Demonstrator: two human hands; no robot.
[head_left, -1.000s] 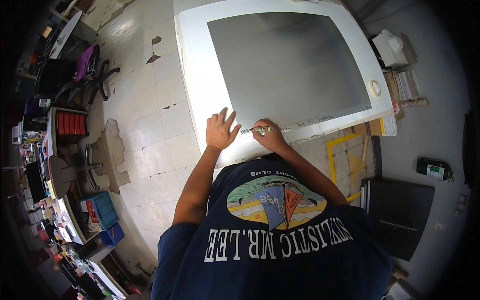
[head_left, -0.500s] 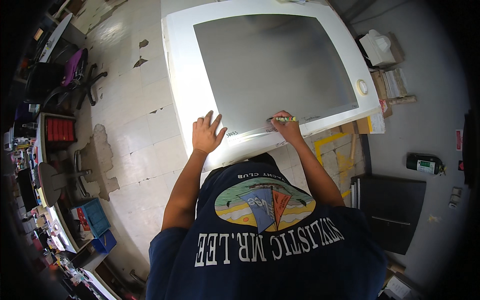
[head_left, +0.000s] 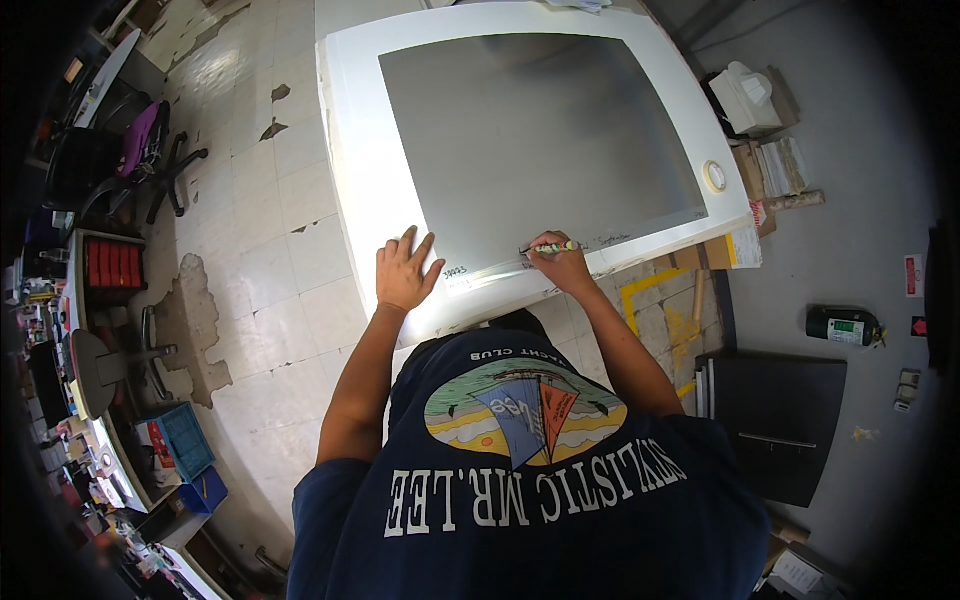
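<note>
A large dark grey sheet [head_left: 540,130] lies flat on a white-topped table [head_left: 362,160] in front of me. My right hand [head_left: 562,262] grips a green-patterned marker pen [head_left: 556,247] at the sheet's near edge. The pen's tip points left and meets the surface beside some black handwriting. Flat on the white border at the near left corner, my left hand [head_left: 406,275] rests with its fingers spread. Beside its fingertips are more handwritten marks on the sheet's margin.
A roll of tape [head_left: 714,177] sits on the table's right border. Past it are a white tissue box [head_left: 746,98] and stacked cardboard. On the left stand office chairs [head_left: 143,140] and a cluttered desk with red drawers [head_left: 114,264]. A black cabinet [head_left: 778,425] is at right.
My right hand has shifted slightly left along the near edge with the pen. My left hand stays flat at the corner. The whole view has moved a little.
</note>
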